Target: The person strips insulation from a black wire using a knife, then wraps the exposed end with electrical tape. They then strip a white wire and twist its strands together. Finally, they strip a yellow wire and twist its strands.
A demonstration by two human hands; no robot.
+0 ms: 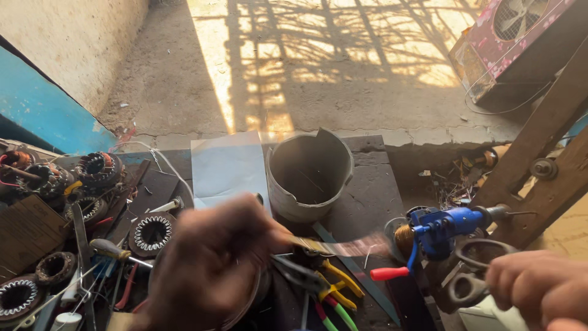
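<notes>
Gripping a blurred strip (343,246) in left hand (211,270), right hand (539,288) on scissors (474,270)

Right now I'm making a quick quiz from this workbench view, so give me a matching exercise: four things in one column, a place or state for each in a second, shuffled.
Things:
1. grey bucket
2. blue hand winder
3. left hand
4. right hand

Places or states:
A. at the lower right, by the black scissors
B. gripping a thin strip blurred by motion
C. upright at the middle of the bench, rim chipped
D. right of the bucket, with a red handle

Pairs: 1-C, 2-D, 3-B, 4-A
</notes>
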